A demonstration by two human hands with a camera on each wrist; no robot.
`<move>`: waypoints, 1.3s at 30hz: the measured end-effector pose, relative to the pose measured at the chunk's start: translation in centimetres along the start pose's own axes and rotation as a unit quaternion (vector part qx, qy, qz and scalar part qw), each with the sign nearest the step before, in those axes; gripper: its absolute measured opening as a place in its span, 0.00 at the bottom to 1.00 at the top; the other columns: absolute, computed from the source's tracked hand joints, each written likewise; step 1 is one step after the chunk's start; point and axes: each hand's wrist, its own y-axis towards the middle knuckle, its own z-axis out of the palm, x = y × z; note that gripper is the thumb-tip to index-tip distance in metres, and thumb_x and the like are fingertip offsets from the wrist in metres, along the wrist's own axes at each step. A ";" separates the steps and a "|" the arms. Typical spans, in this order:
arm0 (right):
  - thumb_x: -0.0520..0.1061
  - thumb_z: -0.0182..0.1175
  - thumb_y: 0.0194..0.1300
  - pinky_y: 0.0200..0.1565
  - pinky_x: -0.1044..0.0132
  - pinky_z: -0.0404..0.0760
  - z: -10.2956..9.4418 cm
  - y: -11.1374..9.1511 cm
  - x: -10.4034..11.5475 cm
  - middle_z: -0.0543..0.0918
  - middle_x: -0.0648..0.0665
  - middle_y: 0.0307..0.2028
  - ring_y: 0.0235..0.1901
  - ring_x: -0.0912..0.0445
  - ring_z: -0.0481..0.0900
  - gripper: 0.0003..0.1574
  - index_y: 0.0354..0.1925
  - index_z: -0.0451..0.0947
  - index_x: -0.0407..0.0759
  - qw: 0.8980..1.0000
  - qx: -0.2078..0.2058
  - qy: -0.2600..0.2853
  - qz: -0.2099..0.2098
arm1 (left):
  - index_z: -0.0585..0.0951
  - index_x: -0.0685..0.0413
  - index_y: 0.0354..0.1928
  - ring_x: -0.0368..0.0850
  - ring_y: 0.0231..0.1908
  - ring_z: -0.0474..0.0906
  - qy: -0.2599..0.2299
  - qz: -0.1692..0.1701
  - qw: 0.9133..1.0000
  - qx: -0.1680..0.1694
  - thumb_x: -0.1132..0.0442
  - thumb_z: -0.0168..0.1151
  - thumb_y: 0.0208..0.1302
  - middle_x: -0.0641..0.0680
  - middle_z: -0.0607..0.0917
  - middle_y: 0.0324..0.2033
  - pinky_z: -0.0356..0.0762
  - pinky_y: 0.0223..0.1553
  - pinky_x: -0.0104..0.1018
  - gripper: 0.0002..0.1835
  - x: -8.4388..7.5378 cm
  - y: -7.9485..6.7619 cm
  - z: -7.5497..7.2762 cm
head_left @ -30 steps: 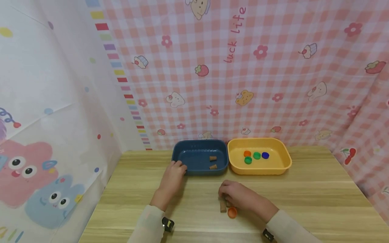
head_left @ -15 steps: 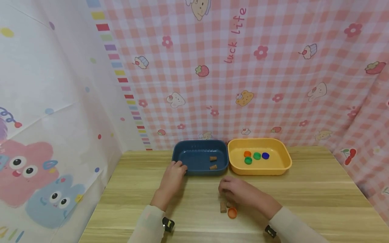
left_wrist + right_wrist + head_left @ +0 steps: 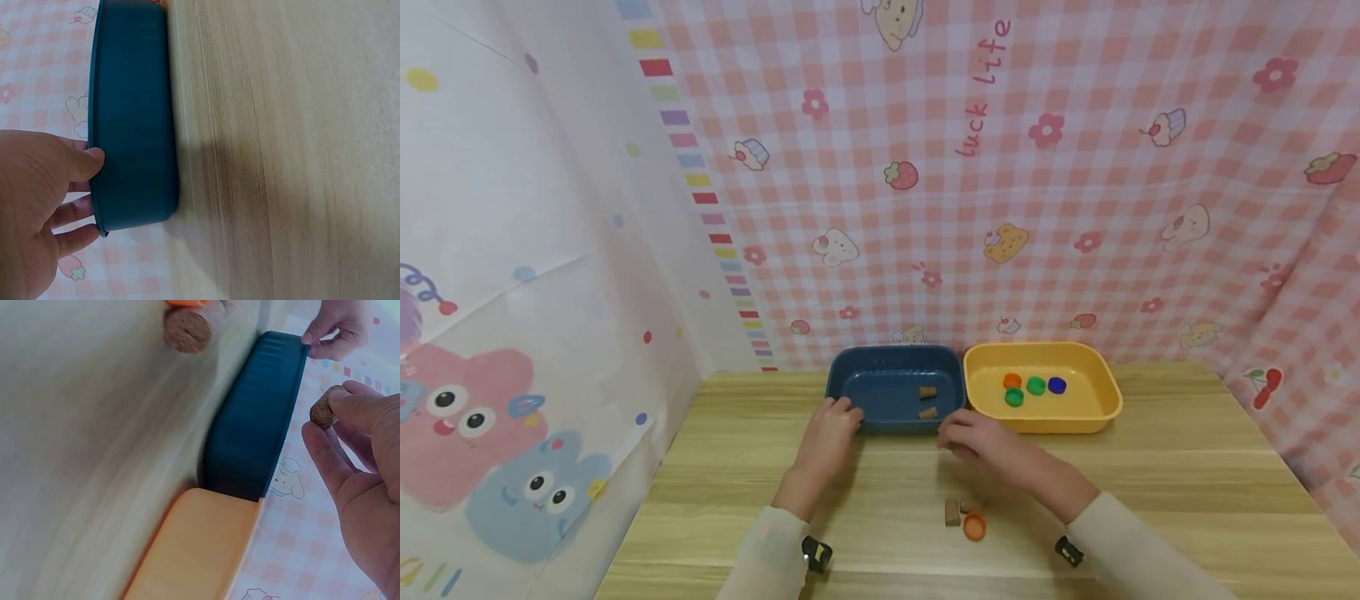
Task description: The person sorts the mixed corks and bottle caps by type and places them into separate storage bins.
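My left hand (image 3: 829, 433) pinches the near left rim of a dark blue tray (image 3: 134, 119), thumb on the outer wall and fingers over the edge. Two corks (image 3: 928, 392) lie inside that tray toward its right side. My right hand (image 3: 985, 446) is lifted just in front of the spot where the two trays meet. Between its thumb and fingers it pinches a brown cork (image 3: 324, 412), best seen in the right wrist view. On the table nearer to me are two more corks (image 3: 952, 512) beside an orange bottle cap (image 3: 974, 527).
A yellow tray (image 3: 1097, 408) stands against the blue one on the right, with several orange, green and blue caps (image 3: 1036, 386) in it. A pink checked cloth (image 3: 880, 208) hangs right behind both trays. The wooden table (image 3: 1180, 492) extends to both sides.
My right hand has risen from the corks near the orange cap toward the trays, carrying one cork. My left hand has stayed on the blue tray's rim.
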 end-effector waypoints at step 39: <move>0.33 0.63 0.70 0.52 0.59 0.85 -1.7 7.6 -5.1 0.85 0.44 0.49 0.50 0.50 0.84 0.13 0.50 0.87 0.44 0.989 0.100 -0.060 0.091 | 0.88 0.53 0.34 0.51 0.31 0.74 0.007 0.001 1.000 0.002 0.69 0.70 0.62 0.54 0.83 0.30 0.77 0.38 0.43 0.03 -0.2 0.1 -0.1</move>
